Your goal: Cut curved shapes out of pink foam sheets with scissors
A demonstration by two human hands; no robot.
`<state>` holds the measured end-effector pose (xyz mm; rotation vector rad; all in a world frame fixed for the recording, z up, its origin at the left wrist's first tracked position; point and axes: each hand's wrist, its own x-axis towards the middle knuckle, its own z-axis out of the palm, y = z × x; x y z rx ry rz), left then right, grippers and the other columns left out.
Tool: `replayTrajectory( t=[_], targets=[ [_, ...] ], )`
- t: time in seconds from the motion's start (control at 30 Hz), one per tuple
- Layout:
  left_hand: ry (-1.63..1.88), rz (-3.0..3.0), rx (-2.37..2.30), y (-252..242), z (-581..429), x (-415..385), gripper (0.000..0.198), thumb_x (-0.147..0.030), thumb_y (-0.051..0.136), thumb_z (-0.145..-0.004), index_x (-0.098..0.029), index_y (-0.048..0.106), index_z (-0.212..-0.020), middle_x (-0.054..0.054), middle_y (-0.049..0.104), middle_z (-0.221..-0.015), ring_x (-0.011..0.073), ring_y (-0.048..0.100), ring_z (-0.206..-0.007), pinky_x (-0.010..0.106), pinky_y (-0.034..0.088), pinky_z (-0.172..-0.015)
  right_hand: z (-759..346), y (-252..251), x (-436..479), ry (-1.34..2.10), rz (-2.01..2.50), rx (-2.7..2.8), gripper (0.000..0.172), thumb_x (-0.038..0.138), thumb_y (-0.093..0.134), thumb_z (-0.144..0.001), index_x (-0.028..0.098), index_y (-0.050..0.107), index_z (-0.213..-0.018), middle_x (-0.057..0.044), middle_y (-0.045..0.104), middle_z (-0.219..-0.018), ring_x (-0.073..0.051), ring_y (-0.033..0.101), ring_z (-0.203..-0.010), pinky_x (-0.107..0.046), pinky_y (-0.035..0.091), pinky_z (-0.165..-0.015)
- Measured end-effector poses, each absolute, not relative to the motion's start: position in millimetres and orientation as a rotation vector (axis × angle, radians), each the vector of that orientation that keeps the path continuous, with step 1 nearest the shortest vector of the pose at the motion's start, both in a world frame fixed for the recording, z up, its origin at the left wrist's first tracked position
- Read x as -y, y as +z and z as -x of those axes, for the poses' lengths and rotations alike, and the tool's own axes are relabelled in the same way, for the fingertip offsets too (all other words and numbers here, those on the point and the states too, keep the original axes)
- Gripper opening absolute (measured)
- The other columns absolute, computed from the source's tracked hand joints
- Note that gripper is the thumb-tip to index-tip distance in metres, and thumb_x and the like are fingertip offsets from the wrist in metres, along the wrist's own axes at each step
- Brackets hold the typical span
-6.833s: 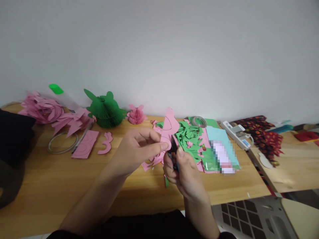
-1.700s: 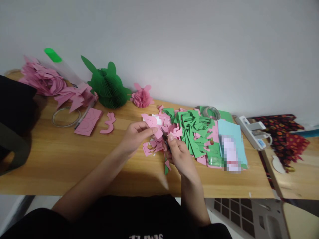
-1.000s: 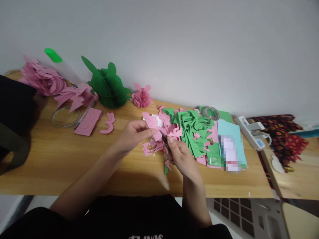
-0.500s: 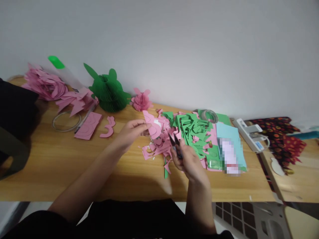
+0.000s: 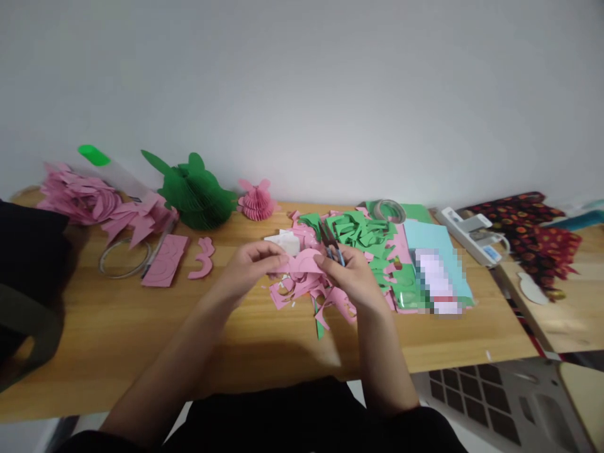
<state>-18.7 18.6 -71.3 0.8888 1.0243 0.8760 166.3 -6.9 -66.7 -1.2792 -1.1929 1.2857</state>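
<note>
My left hand [image 5: 250, 267] pinches one end of a pink paper piece [image 5: 303, 262] with a curved top. My right hand [image 5: 352, 280] pinches its other end and also grips small dark scissors [image 5: 330, 242], whose blades point up and away. Both hands hover just above a heap of pink scraps [image 5: 302, 292] on the wooden table [image 5: 117, 327]. A small white paper bit [image 5: 284, 241] lies just behind the held piece.
Green scraps [image 5: 365, 233] and a light blue sheet [image 5: 431, 248] lie right of my hands. At left are a green paper ornament [image 5: 193, 195], a small pink one [image 5: 255, 202], pink cutouts [image 5: 167, 267], a tape ring [image 5: 123, 258]. A power strip [image 5: 467, 236] sits at far right.
My hands came together: the right hand, still with the scissors, rose and took the pink piece's right end. The piece now lies level between both hands. The view tilted down.
</note>
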Motion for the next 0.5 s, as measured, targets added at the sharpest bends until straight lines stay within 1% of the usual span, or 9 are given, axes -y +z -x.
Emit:
replayTrajectory(
  t=[0.07, 0.13, 0.23, 0.3, 0.33, 0.37, 0.43, 0.5],
  targets=[
    [0.749, -1.037, -1.006, -68.2, 22.1, -19.6, 0.013, -0.019, 0.079, -0.060, -0.013, 0.067, -0.062, -0.003, 0.060, -0.055, 0.0079, 0.050, -0.052, 0.021, 0.036, -0.051, -168.2, -65.3, 5.5, 1.229, 1.306, 1.168, 0.035, 0.044, 0.074, -0.073, 0.019, 0.052, -0.061, 0.008, 0.033, -0.052, -0.007, 0.025, -0.045, -0.023, 0.018, -0.040],
    [0.701, -1.095, -1.000, -65.7, 21.7, -18.5, 0.014, -0.020, 0.078, -0.061, -0.014, 0.066, -0.063, -0.004, 0.060, -0.055, 0.0077, 0.050, -0.052, 0.020, 0.037, -0.051, -168.0, -68.9, 6.3, 1.134, 1.314, 1.083, 0.037, 0.052, 0.070, -0.076, 0.018, 0.058, -0.070, 0.008, 0.032, -0.052, -0.008, 0.025, -0.044, -0.022, 0.019, -0.039],
    [0.740, -1.008, -0.992, -62.7, 17.2, -15.4, 0.015, -0.022, 0.077, -0.061, -0.014, 0.065, -0.065, -0.004, 0.061, -0.055, 0.0075, 0.052, -0.050, 0.020, 0.040, -0.052, -169.6, -79.3, 14.4, 1.075, 1.245, 0.978, 0.053, 0.070, 0.052, -0.082, 0.018, 0.059, -0.078, 0.009, 0.027, -0.049, -0.008, 0.020, -0.040, -0.023, 0.016, -0.037],
    [0.765, -0.918, -0.978, -60.8, 14.9, -14.3, 0.017, -0.023, 0.078, -0.060, -0.014, 0.064, -0.066, -0.004, 0.063, -0.055, 0.0079, 0.054, -0.050, 0.020, 0.041, -0.051, -174.3, -85.4, 23.6, 1.143, 1.227, 1.034, 0.060, 0.077, 0.038, -0.084, 0.020, 0.056, -0.075, 0.009, 0.025, -0.048, -0.009, 0.018, -0.039, -0.024, 0.015, -0.036],
    [0.775, -0.882, -0.973, -59.9, 14.2, -14.2, 0.019, -0.022, 0.078, -0.059, -0.014, 0.063, -0.066, -0.003, 0.064, -0.056, 0.0082, 0.056, -0.050, 0.020, 0.042, -0.051, -177.5, -87.4, 28.4, 1.215, 1.235, 1.117, 0.061, 0.076, 0.035, -0.086, 0.020, 0.054, -0.072, 0.008, 0.026, -0.048, -0.009, 0.018, -0.039, -0.025, 0.015, -0.036],
    [0.782, -0.855, -0.968, -59.3, 13.9, -14.2, 0.020, -0.021, 0.079, -0.058, -0.014, 0.063, -0.067, -0.003, 0.065, -0.057, 0.0086, 0.057, -0.050, 0.020, 0.042, -0.050, -180.7, -88.7, 32.8, 1.264, 1.265, 1.196, 0.059, 0.073, 0.036, -0.088, 0.020, 0.053, -0.070, 0.008, 0.027, -0.048, -0.009, 0.020, -0.039, -0.025, 0.016, -0.037],
    [0.780, -0.833, -0.944, -58.7, 13.7, -14.3, 0.021, -0.019, 0.080, -0.057, -0.014, 0.062, -0.068, -0.003, 0.066, -0.058, 0.0093, 0.059, -0.050, 0.021, 0.044, -0.050, -185.6, -88.6, 39.5, 1.321, 1.290, 1.304, 0.054, 0.067, 0.045, -0.089, 0.020, 0.047, -0.061, 0.006, 0.032, -0.049, -0.009, 0.025, -0.041, -0.025, 0.019, -0.038],
    [0.757, -0.832, -0.902, -58.7, 13.3, -13.6, 0.021, -0.019, 0.080, -0.058, -0.014, 0.063, -0.069, -0.002, 0.067, -0.060, 0.0107, 0.061, -0.052, 0.022, 0.047, -0.052, -187.0, -85.6, 42.7, 1.364, 1.319, 1.402, 0.053, 0.064, 0.047, -0.090, 0.021, 0.042, -0.058, 0.005, 0.034, -0.050, -0.010, 0.028, -0.044, -0.025, 0.021, -0.040]
  ],
)
